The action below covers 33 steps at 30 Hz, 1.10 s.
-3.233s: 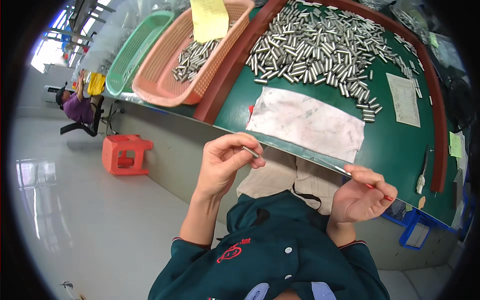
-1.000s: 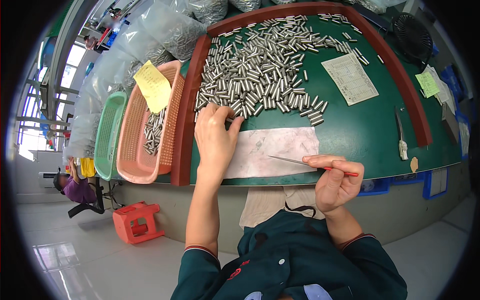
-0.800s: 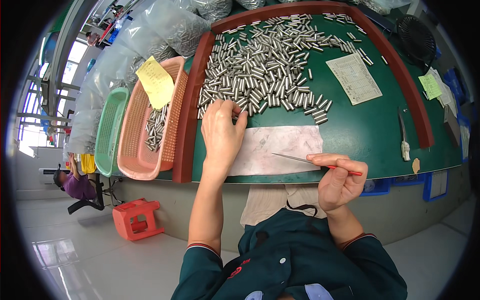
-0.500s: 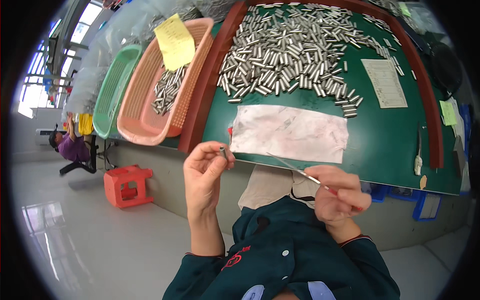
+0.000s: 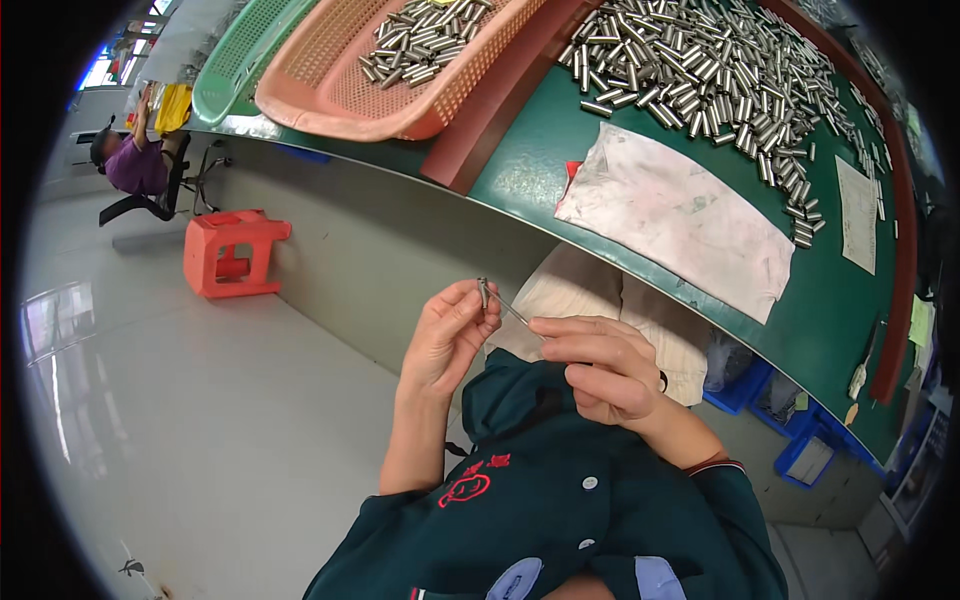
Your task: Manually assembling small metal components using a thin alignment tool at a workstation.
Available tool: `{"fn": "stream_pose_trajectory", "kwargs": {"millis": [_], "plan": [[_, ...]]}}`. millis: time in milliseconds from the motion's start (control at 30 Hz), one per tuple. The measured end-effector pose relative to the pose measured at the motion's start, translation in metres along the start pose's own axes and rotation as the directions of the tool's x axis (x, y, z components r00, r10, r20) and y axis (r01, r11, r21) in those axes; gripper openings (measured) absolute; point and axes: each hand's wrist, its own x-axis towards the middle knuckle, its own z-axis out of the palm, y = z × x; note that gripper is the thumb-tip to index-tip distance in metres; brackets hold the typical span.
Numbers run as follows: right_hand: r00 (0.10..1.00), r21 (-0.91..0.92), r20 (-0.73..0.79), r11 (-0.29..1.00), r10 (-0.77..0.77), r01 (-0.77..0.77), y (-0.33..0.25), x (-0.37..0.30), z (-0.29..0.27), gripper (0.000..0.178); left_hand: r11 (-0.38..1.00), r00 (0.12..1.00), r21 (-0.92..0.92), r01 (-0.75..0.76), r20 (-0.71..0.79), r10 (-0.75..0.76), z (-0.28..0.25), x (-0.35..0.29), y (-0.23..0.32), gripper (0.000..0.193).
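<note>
My left hand [image 5: 448, 338] pinches a small metal cylinder [image 5: 484, 296] upright between thumb and fingertips, in front of my body. In my right hand [image 5: 608, 368] is a thin metal rod tool [image 5: 511, 310], its shaft slanting up to the left. The rod's tip meets the upper end of the cylinder; whether it enters a hole there is too small to tell. My right fingers cover the tool's grip. A stained white cloth [image 5: 680, 215] lies on the green table [image 5: 530, 170] beyond my hands, with a heap of similar metal cylinders [image 5: 720, 75] behind it.
A pink basket [image 5: 330, 110] holding more cylinders stands at the far left, beside a green basket [image 5: 230, 75]. A brown wooden rail [image 5: 500, 110] borders the table. Paper [image 5: 857, 215] lies right. A red stool [image 5: 230, 255] and a seated person [image 5: 138, 160] are left. Blue bins [image 5: 808, 452] sit below.
My right hand has moved left, bringing the rod tool's tip to the cylinder in my left hand. The view has turned and shifted, so the table now sits higher and further right.
</note>
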Motion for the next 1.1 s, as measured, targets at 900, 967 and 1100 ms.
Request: {"fn": "stream_pose_trajectory", "kwargs": {"millis": [900, 967, 1100], "plan": [[0.993, -0.092, -0.006, 0.989, 0.114, -0.115, -0.006, -0.002, 0.005, 0.026, 0.971, 0.970, 0.062, -0.230, 0.097, 0.224, -0.011, 0.000, -0.007, 0.016], [0.995, -0.083, 0.004, 0.991, 0.103, -0.102, -0.007, -0.004, 0.003, 0.026, 0.978, 0.976, 0.084, -0.193, 0.120, 0.182, -0.014, -0.001, -0.008, 0.015], [0.999, -0.042, -0.011, 0.998, 0.051, -0.051, -0.010, -0.008, 0.001, 0.023, 0.983, 0.968, -0.007, -0.182, 0.172, 0.181, -0.013, 0.002, -0.010, 0.014]]}}
